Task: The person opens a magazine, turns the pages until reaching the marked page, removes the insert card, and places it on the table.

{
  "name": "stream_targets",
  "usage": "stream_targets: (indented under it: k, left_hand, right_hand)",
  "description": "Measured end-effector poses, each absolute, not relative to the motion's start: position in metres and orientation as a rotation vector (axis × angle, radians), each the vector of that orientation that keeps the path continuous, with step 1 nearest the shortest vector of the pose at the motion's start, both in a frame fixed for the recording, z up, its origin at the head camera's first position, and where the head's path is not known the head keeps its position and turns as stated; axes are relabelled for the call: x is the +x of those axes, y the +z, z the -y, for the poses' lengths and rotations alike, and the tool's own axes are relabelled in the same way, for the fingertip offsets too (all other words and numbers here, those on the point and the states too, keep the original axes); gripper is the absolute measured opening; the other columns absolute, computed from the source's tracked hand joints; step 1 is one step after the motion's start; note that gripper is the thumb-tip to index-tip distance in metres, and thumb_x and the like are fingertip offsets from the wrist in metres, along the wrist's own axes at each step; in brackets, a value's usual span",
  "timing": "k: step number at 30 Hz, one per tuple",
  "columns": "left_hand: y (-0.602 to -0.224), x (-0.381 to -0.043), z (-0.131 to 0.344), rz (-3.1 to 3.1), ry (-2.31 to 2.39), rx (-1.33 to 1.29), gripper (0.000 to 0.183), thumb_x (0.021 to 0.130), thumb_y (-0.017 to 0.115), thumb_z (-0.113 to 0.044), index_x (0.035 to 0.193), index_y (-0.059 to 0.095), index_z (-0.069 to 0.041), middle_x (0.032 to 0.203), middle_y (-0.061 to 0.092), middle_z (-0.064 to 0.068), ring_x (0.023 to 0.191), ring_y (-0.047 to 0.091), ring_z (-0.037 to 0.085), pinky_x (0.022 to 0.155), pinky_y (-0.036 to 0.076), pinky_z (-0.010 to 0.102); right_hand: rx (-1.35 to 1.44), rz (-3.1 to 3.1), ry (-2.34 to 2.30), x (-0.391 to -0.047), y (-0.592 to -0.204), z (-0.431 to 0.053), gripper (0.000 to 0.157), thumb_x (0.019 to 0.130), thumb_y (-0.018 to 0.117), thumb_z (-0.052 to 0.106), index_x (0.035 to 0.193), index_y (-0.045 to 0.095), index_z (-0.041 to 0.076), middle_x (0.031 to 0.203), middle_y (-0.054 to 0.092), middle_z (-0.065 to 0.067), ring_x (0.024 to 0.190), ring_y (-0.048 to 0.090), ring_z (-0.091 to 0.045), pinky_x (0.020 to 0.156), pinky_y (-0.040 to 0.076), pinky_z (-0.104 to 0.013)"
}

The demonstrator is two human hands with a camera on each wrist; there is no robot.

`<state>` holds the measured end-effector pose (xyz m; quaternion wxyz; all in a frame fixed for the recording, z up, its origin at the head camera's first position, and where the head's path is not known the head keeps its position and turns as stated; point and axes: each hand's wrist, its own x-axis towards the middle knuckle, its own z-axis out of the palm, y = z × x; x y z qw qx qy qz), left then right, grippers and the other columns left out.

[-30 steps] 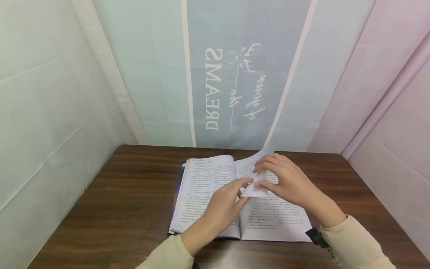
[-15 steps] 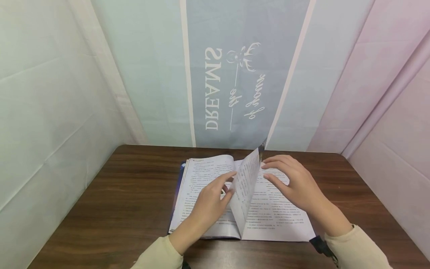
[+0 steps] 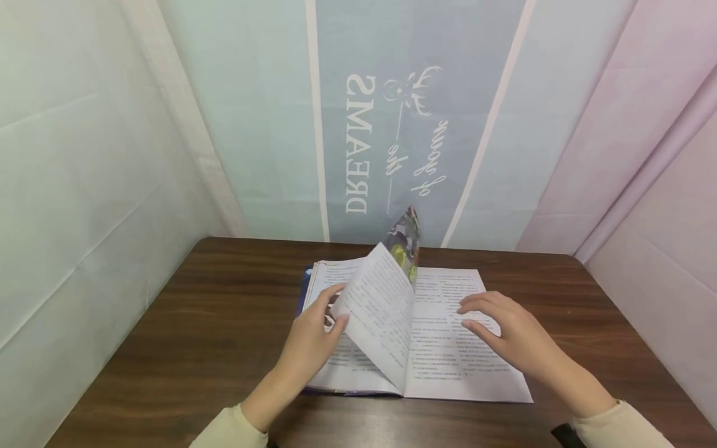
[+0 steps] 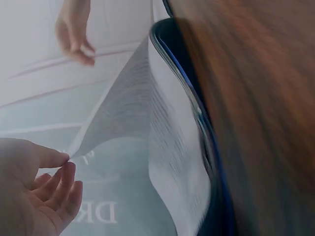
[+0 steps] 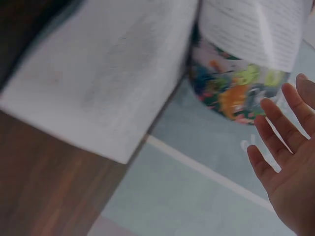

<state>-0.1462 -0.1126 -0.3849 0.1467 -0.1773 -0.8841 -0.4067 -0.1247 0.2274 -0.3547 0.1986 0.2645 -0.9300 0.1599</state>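
While the raised page (image 3: 381,305) leaned over the left half of the book (image 3: 448,389), its free edge sat pinched between the thumb and fingers of my left hand (image 3: 309,339), as the left wrist view also showed. A moment earlier that leaf had stood nearly upright above the fold, and before that both my hands had been together over the right half; by this point it had tipped well to the left. I took that to mean the turn was past its middle, though the leaf was not yet flat. A colourful printed patch (image 3: 404,249) rose at its upper end, towards the top of the frame.

The book lay spread at the lower centre of the head view, its blue cover (image 3: 304,287) peeking out along the left edge. Over the right half, my right hand (image 3: 518,333) had drawn farther off, fingers loosely bent and holding nothing; I could not tell whether any fingertip touched the paper. My left hand alone seemed to be guiding the leaf.

Under it all ran the dark wood-grained table (image 3: 224,323). Across the upper middle hung a bluish cloth (image 3: 381,37) with reversed white lettering (image 3: 358,143).
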Motion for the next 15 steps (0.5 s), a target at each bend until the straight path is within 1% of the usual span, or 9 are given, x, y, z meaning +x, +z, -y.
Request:
stream_targets:
  k: [4, 6, 8, 9, 11, 13, 15]
  left_hand:
    - [-0.389, -0.146, 0.129, 2.573, -1.178, -0.459, 0.057, 0.087, 0.074, -0.003, 0.139, 0.052, -0.011, 0.110, 0.069, 0.007, 0.075, 0.058, 0.009, 0.062, 0.051, 0.022]
    - [-0.390, -0.146, 0.136, 2.587, -1.187, -0.440, 0.059, 0.087, 0.074, -0.002, 0.140, 0.052, -0.013, 0.111, 0.069, 0.006, 0.075, 0.058, 0.009, 0.063, 0.050, 0.023]
    - [-0.390, -0.146, 0.144, 2.613, -1.192, -0.417, 0.059, 0.086, 0.075, -0.002, 0.140, 0.051, -0.013, 0.112, 0.069, 0.006, 0.076, 0.057, 0.009, 0.064, 0.050, 0.025]
    - [-0.390, -0.146, 0.147, 2.626, -1.192, -0.401, 0.060, 0.086, 0.075, -0.002, 0.140, 0.052, -0.014, 0.112, 0.069, 0.005, 0.077, 0.057, 0.009, 0.065, 0.051, 0.025]
    - [-0.391, -0.146, 0.152, 2.657, -1.181, -0.383, 0.061, 0.085, 0.076, -0.002, 0.139, 0.052, -0.014, 0.112, 0.069, 0.005, 0.077, 0.057, 0.010, 0.066, 0.051, 0.027]
    - [-0.392, -0.146, 0.157, 2.690, -1.166, -0.383, 0.061, 0.084, 0.077, -0.003, 0.139, 0.052, -0.014, 0.111, 0.069, 0.006, 0.079, 0.056, 0.011, 0.067, 0.050, 0.028]
    - [-0.394, -0.146, 0.162, 2.725, -1.155, -0.391, 0.062, 0.084, 0.077, -0.003, 0.139, 0.052, -0.013, 0.110, 0.068, 0.006, 0.080, 0.056, 0.011, 0.067, 0.050, 0.028]
  right_hand:
    - [0.692, 2.698, 0.426, -0.116, -0.368, -0.242, 0.029, 0.082, 0.081, 0.013, 0.107, 0.070, 0.024, 0.114, 0.065, 0.007, 0.107, 0.062, -0.019, 0.086, 0.053, -0.044]
    - [0.661, 2.743, 0.432, -0.112, -0.373, -0.249, 0.028, 0.083, 0.080, 0.015, 0.108, 0.070, 0.024, 0.114, 0.065, 0.008, 0.108, 0.062, -0.020, 0.086, 0.053, -0.044]
    - [0.641, 2.769, 0.442, -0.110, -0.378, -0.255, 0.027, 0.084, 0.080, 0.016, 0.108, 0.070, 0.023, 0.113, 0.065, 0.009, 0.107, 0.062, -0.019, 0.086, 0.053, -0.041]
    - [0.623, 2.788, 0.461, -0.109, -0.380, -0.258, 0.027, 0.084, 0.080, 0.017, 0.108, 0.070, 0.022, 0.113, 0.065, 0.009, 0.107, 0.062, -0.019, 0.087, 0.053, -0.038]
    - [0.593, 2.814, 0.504, -0.106, -0.384, -0.266, 0.027, 0.085, 0.079, 0.019, 0.110, 0.069, 0.022, 0.113, 0.065, 0.011, 0.108, 0.062, -0.018, 0.090, 0.050, -0.026]
    - [0.568, 2.825, 0.568, -0.104, -0.389, -0.274, 0.029, 0.085, 0.080, 0.020, 0.111, 0.069, 0.022, 0.113, 0.065, 0.012, 0.109, 0.061, -0.015, 0.092, 0.044, -0.013]
    - [0.549, 2.828, 0.629, -0.102, -0.393, -0.281, 0.031, 0.084, 0.081, 0.021, 0.113, 0.068, 0.022, 0.113, 0.065, 0.012, 0.110, 0.060, -0.012, 0.093, 0.036, -0.004]
